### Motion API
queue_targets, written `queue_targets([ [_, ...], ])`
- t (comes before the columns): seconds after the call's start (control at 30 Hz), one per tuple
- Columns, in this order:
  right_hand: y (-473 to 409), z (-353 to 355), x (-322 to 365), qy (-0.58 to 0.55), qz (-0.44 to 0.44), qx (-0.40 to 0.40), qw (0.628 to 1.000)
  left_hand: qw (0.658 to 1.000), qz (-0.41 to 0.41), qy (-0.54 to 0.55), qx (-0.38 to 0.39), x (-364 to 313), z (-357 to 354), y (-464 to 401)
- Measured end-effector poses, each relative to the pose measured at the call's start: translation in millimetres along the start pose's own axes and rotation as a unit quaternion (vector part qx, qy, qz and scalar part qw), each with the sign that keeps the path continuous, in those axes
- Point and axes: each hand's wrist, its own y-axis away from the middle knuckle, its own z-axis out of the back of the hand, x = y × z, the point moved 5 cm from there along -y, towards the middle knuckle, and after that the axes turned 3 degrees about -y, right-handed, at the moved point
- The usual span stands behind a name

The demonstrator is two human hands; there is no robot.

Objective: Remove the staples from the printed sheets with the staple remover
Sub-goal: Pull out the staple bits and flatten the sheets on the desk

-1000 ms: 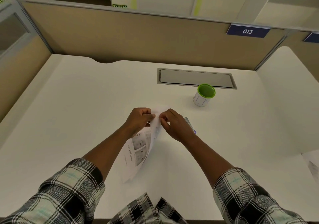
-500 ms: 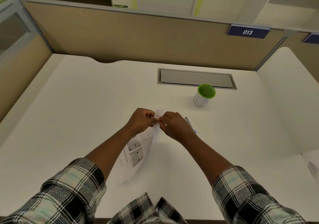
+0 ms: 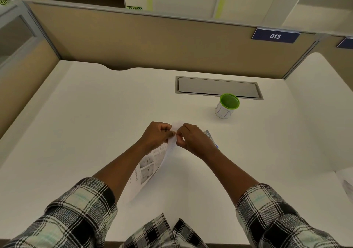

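Printed sheets [image 3: 148, 168] with small pictures and text hang edge-on above the white desk [image 3: 95, 123]. My left hand [image 3: 157, 135] pinches their top corner from the left. From the right, my right hand [image 3: 193, 138] pinches the same corner, fingertips almost touching the left ones. A staple remover [image 3: 210, 137], metal with a blue end, lies on the desk just behind my right hand, partly hidden by it. The staple itself cannot be made out.
A white cup with a green rim [image 3: 227, 106] stands at the back right, in front of a grey cable hatch [image 3: 217, 88]. More paper [image 3: 345, 182] lies at the right edge. Beige partition walls close the desk at the back and sides.
Both hands have stayed at the sheets' top corner, drawing closer together and working it. The sheets have swung slightly. The staple remover has not moved.
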Motion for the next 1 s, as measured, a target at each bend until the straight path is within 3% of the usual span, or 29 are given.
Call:
queue_targets([
  [0.4,12,5,-8,-0.158,-0.121,-0.034,0.979,0.988,0.057,0.145,0.000,1,-3,4],
  [0.53,13,3,-10,-0.169,-0.134,-0.013,0.976,0.985,0.070,0.156,0.000,3,-2,5],
  [0.83,4,6,-2,-0.038,-0.060,0.026,0.997,1.000,0.013,0.018,0.011,-9,-1,7],
  [1.0,-2,1,-2,0.006,-0.060,0.089,0.994,0.992,-0.026,-0.120,-0.010,-16,-4,9],
])
